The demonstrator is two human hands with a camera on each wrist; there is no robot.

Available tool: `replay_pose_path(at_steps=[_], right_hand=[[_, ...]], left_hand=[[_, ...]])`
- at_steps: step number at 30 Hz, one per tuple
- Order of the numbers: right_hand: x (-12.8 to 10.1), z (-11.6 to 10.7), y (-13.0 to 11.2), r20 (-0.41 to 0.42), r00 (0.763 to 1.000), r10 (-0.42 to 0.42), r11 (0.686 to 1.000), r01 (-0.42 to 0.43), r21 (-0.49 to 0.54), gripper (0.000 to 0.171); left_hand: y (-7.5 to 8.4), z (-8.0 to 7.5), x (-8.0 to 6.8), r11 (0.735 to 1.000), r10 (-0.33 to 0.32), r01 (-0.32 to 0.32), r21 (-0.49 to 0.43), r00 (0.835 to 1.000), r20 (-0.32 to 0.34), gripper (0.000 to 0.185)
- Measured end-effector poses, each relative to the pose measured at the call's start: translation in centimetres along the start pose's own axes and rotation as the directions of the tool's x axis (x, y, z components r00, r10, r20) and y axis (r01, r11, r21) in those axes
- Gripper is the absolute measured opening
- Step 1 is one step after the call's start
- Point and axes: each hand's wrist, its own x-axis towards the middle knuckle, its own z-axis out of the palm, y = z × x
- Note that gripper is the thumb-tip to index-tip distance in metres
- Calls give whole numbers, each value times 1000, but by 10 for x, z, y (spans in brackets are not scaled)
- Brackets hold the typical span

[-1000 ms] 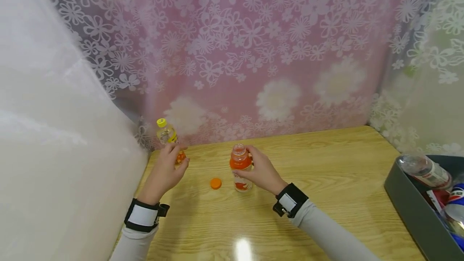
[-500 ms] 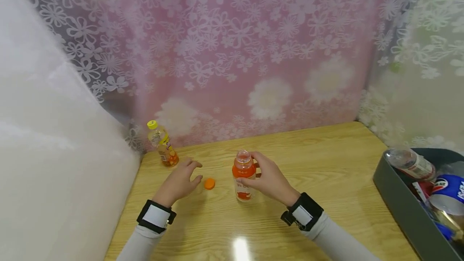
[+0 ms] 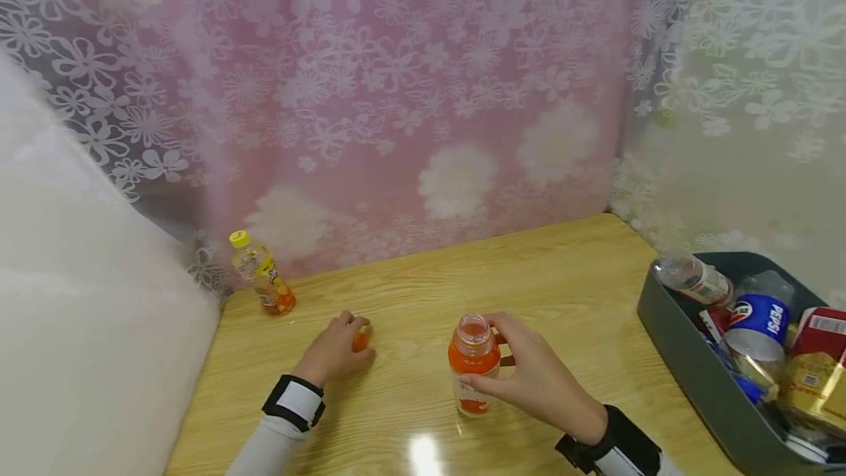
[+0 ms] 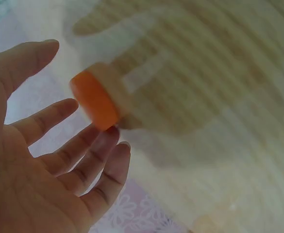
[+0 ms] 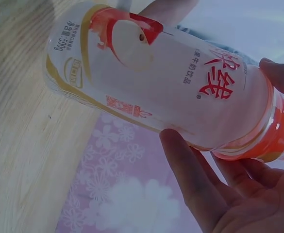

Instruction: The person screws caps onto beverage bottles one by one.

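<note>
Where the pale wood-grain bench [image 3: 568,278] meets the pink flowered curtain [image 3: 410,94], a dark grey plastic bin [image 3: 687,358] at its right edge holds crumpled bottles and cans (a blue Pepsi can among them). Near the middle of the bench stands an uncapped plastic bottle with an orange neck band and a white label [image 3: 472,366], upright, and the right hand [image 3: 535,377] grips it with thumb and fingers [image 5: 190,174] curled round its body. A small clear bottle with a yellow cap and an orange-printed label [image 3: 261,274] stands alone at the far left corner, well apart from both hands. The left hand [image 3: 337,347] rests low on the bench left of the open bottle, its fingers [image 4: 74,145] spread and relaxed, their tips touching the little round orange screw cap [image 4: 94,99], which lies on the wood beside them.
</note>
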Motion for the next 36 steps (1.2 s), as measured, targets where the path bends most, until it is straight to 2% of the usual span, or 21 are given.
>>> replay_pose_path(at_steps=[6,9,14,20,23,26,29,31,33,36], right_hand=[[-21,-6,1,-15,999,-29,1000,28,-13,66],[-23,-4,0,-11,999,-47,999,46,-12,65],[-23,-2,-1,-4,999,-42,999,42,-4,65],[-21,0,0,-14,999,-48,999,48,-22,64],[-21,2,1,-14,999,-51,999,51,-20,65],[-20,4,1,-13,999,-51,999,51,-13,65],[-18,5,2,-15,999,-46,999,45,-15,65],[-16,7,2,-16,999,-43,999,43,-18,65],[-15,8,1,-17,999,-44,999,44,-22,65],[-12,11,1,-18,998,-52,998,52,-22,66]], left_hand=[[5,6,5,998,-50,50,36,999,-6,49],[4,4,1,996,-76,76,37,997,-22,44],[3,3,-1,998,-56,56,19,998,-35,34],[4,5,-1,999,-53,53,1,998,-46,32],[13,-2,-3,998,-45,41,-48,996,-80,33],[32,-17,-6,990,-18,-1,-139,990,-139,32],[59,-39,-12,960,43,-93,-263,981,-190,32],[81,-56,-19,919,103,-174,-354,972,-211,32],[103,-71,-26,870,180,-267,-415,955,-236,32],[133,-89,-36,805,295,-392,-446,916,-274,33]])
